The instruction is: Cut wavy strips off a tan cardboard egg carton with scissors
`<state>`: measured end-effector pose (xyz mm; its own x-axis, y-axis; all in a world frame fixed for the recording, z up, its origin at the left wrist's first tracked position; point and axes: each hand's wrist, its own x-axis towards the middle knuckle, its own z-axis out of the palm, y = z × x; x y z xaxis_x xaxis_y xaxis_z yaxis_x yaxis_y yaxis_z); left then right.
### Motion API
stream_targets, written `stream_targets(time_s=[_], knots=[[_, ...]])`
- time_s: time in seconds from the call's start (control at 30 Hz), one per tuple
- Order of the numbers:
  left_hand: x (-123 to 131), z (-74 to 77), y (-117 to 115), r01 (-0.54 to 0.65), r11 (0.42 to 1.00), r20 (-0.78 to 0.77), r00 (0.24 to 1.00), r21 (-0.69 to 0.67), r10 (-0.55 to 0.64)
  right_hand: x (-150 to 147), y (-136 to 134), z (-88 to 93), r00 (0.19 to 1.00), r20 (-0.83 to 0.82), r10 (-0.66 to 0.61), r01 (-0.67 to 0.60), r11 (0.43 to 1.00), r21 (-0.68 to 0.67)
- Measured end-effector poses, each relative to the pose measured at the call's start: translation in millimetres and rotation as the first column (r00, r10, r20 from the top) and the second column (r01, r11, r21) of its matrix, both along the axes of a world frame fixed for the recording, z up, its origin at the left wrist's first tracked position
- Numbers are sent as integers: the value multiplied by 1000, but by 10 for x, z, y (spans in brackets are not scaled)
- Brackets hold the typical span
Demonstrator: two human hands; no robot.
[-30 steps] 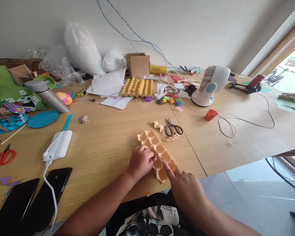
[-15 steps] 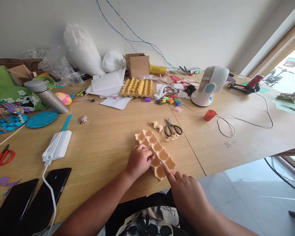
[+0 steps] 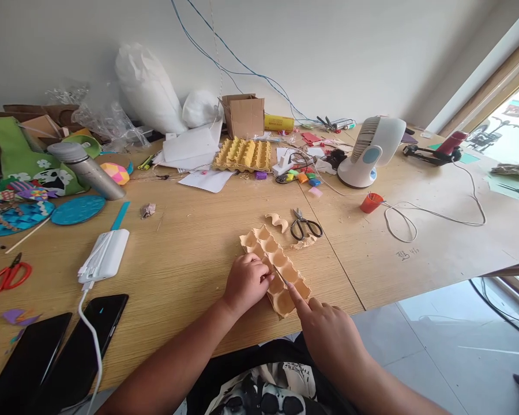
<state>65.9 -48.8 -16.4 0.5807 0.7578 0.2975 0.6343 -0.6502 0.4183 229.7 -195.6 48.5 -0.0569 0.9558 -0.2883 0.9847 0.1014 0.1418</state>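
Note:
A tan egg carton (image 3: 281, 257) with rows of cups lies at a slant near the table's front edge. My left hand (image 3: 247, 282) is closed on its left side, fingers curled over the rim and cups. In my right hand (image 3: 328, 328) is a thin-bladed knife (image 3: 280, 274), index finger stretched along it. The blade's tip touches or nearly touches the ridge between the cups, close to my left fingertips; my hand hides most of the handle. Just beyond the carton are black-handled scissors (image 3: 305, 226) and torn carton scraps (image 3: 277, 222).
A yellow egg tray (image 3: 243, 154), white fan (image 3: 372, 151) and red cup (image 3: 371, 202) stand farther back. Two phones (image 3: 84, 340), a white power bank (image 3: 104, 253) with a cable, red-handled scissors (image 3: 9, 275) and a metal bottle (image 3: 86, 170) are on the left.
The knife's blade has slid forward and left along the carton, showing more of its length. My left hand keeps its grip. The whole view has shifted slightly.

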Motion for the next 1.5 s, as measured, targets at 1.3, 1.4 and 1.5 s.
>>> stream_targets(time_s=[1.3,1.4,1.5], knots=[[7,4,-10,16,1000,11,1000,5,-16,-149,161,271,1000,20,-10,11,998,-69],[7,7,-14,7,1000,24,1000,-1,-7,-129,109,258,1000,21,-4,5,998,-67],[8,4,-6,22,1000,18,1000,0,-22,-128,128,238,1000,18,-1,2,998,-67]])
